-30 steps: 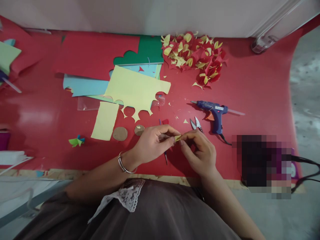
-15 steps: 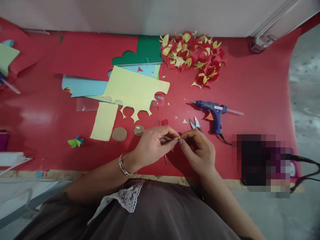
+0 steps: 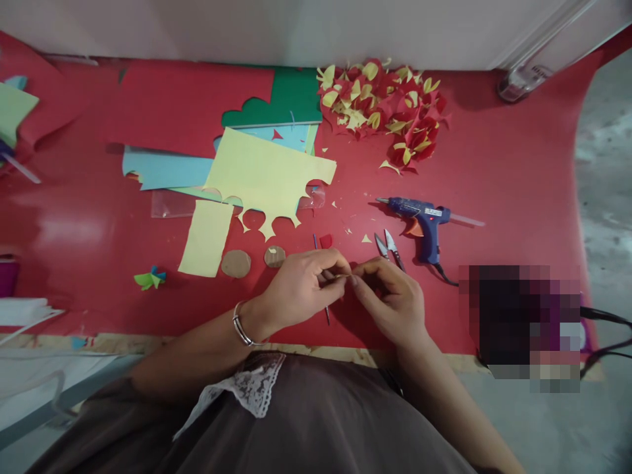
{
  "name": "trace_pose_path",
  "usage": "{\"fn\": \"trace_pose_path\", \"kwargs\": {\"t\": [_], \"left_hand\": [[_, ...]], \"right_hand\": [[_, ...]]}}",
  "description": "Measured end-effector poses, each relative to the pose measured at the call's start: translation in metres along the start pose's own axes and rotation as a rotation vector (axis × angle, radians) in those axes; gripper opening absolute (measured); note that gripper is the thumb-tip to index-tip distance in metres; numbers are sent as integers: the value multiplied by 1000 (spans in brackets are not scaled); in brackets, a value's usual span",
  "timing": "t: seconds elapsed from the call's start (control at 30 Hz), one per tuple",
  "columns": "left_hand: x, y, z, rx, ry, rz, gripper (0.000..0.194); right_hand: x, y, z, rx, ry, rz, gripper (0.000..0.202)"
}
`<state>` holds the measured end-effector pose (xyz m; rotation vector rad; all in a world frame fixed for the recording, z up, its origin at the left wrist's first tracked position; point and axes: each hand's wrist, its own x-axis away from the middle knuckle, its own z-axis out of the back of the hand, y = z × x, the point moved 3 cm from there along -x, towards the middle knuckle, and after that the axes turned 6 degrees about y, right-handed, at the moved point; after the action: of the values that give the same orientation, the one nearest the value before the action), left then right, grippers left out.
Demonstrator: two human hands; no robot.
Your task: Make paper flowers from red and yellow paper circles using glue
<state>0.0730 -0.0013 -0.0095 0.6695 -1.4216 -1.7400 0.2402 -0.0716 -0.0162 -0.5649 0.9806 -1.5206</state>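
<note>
My left hand (image 3: pixel 307 282) and my right hand (image 3: pixel 394 296) meet fingertip to fingertip just above the red tabletop. Both are closed in a pinch on a small yellow paper piece (image 3: pixel 340 276), of which only a thin edge shows. Beneath my left hand lies a thin pointed stick (image 3: pixel 327 316), partly covered. A small red paper piece (image 3: pixel 326 241) is just beyond the fingers. Thread snips (image 3: pixel 389 245) with open blades lie past my right hand, and a blue glue gun (image 3: pixel 419 220) rests on its side farther right.
Cut yellow paper (image 3: pixel 266 171) overlaps blue, green and red sheets (image 3: pixel 187 105). Red and yellow paper petals (image 3: pixel 385 105) are heaped at the back. Two cardboard discs (image 3: pixel 236 264) and a green-blue paper piece (image 3: pixel 149 279) lie left. A blurred dark object (image 3: pixel 508 316) sits at right.
The fingertips have closed further over the yellow paper piece, so less of it shows. My right hand has shifted very slightly left; the view has moved a little.
</note>
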Motion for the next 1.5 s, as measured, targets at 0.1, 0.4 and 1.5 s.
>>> {"fn": "trace_pose_path", "kwargs": {"t": [0.1, 0.4, 1.5], "left_hand": [[1, 1, -2, 16, -42, 32, 11], [1, -3, -4, 113, -114, 99, 15], [-28, -22, 21, -725, 193, -264, 16]], "right_hand": [[0, 0, 0, -28, -15, -1, 11], [-1, 0, -1, -56, -55, -17, 12], [3, 8, -2, -93, 14, -52, 14]]}}
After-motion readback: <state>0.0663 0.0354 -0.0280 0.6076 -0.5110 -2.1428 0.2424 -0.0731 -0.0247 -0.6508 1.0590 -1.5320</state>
